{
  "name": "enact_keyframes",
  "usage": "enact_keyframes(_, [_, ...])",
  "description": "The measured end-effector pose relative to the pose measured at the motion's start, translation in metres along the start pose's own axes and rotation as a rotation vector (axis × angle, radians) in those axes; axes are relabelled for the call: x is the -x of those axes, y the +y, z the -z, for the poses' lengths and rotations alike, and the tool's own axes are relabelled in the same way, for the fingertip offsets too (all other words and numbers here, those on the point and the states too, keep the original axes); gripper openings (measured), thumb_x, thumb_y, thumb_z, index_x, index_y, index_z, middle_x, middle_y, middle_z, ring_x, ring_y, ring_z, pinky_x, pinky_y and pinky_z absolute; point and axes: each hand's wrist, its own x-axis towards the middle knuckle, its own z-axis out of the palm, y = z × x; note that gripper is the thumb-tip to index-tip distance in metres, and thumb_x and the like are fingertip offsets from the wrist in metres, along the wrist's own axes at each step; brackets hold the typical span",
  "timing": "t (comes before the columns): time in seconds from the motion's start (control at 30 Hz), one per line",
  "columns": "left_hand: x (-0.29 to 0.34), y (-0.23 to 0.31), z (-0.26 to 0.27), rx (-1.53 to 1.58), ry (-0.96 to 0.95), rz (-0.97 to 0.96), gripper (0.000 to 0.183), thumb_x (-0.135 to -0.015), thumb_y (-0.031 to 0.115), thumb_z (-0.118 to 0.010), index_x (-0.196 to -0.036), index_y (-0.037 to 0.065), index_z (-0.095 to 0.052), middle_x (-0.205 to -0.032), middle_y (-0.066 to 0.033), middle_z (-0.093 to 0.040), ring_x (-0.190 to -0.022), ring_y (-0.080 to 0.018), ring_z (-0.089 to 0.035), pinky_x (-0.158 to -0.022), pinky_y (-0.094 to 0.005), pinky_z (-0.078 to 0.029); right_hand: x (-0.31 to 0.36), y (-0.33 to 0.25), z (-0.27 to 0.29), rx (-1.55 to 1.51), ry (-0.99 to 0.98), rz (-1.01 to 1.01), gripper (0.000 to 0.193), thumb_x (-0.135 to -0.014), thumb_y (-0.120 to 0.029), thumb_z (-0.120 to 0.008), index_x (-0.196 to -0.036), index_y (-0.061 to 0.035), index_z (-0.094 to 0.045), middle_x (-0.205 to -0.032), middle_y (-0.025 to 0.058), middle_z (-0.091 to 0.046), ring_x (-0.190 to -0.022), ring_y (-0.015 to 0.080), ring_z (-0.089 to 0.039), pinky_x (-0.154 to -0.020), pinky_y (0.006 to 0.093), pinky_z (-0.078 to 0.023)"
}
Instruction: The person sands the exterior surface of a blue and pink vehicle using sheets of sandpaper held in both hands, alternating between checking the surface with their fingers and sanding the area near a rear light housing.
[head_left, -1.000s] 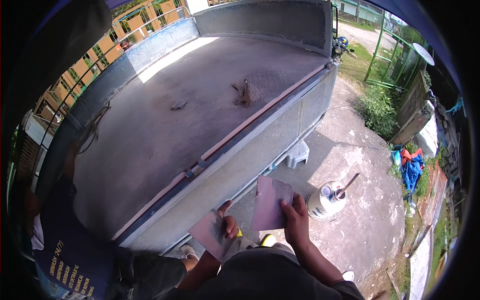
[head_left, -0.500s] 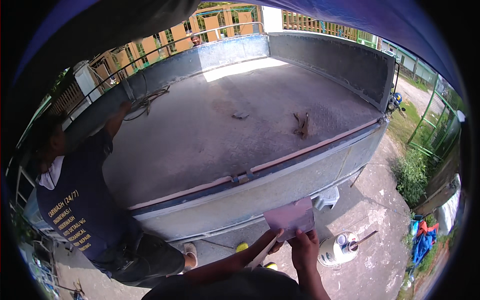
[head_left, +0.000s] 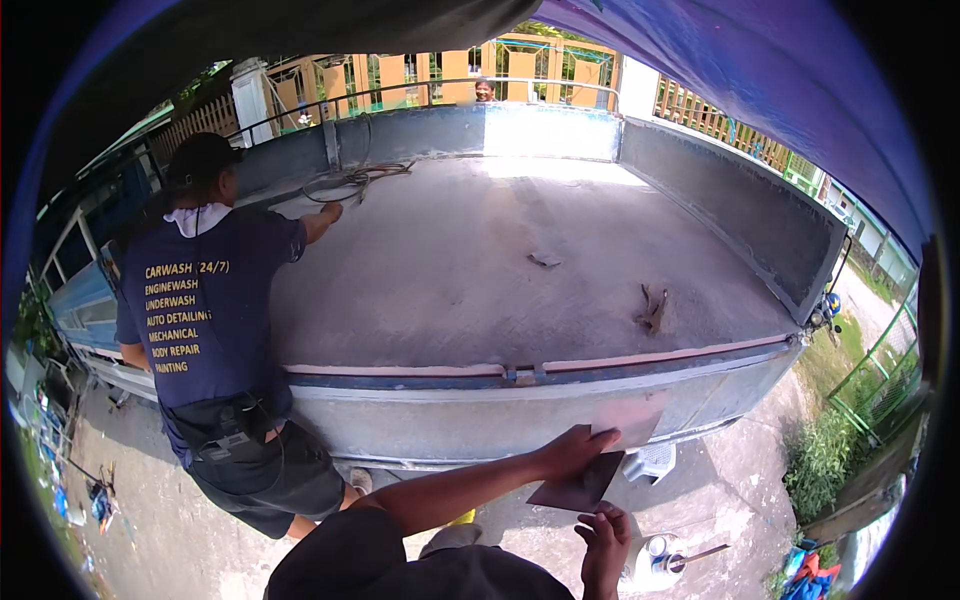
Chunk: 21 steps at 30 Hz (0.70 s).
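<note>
My left hand [head_left: 575, 450] is closed on thin sheets that look like sandpaper, in front of the truck bed's rear panel. One pale pinkish sheet [head_left: 634, 418] sticks out past its fingers, blurred by motion. A darker sheet [head_left: 578, 484] hangs below the same hand. Just under the dark sheet's lower edge is my right hand [head_left: 606, 540], its fingers loosely curled and apart, with nothing visible in them. Whether a fingertip touches the sheet is hard to make out.
A co-worker [head_left: 215, 300] stands at left, one arm over the truck bed [head_left: 430, 290]. On the bed lie coiled cables [head_left: 360, 180], a small flat piece [head_left: 545, 260] and a brownish scrap [head_left: 652, 308]. A white pail [head_left: 655, 565] and grey plastic stool [head_left: 652, 460] stand lower right.
My right hand has come off the sheet and dropped lower. The sheets have been turned and parted in my left hand. My view has swung left, and the co-worker appears more upright.
</note>
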Motion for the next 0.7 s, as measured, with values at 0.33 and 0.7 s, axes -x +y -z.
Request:
enact_keyframes(0.33, [-0.158,0.309,-0.076,-1.183,-0.064,-0.771,0.034,-0.095,0.029,-0.05,-0.109,0.004,-0.068,-0.101,-0.0216,-0.069,-0.094,-0.0355,-0.068,-0.081,-0.0485,-0.053,0.045,0.004,-0.011,0.234,-0.046,-0.053,0.022,-0.095,-0.01,-0.052,-0.114,0.0014,-0.056,-0.105,0.0134,-0.063,-0.088,0.0213,-0.065,-0.075,0.0319,-0.055])
enact_keyframes(0.7, [-0.195,0.325,-0.117,-1.336,-0.116,-0.687,0.035,-0.09,0.03,-0.059,-0.112,0.004,-0.069,-0.109,-0.0193,-0.068,-0.101,-0.0326,-0.067,-0.083,-0.0475,-0.053,0.044,0.003,-0.004,0.186,-0.085,-0.089,0.022,-0.094,-0.007,-0.052,-0.113,0.0023,-0.056,-0.104,0.0148,-0.063,-0.087,0.0221,-0.066,-0.075,0.0321,-0.056])
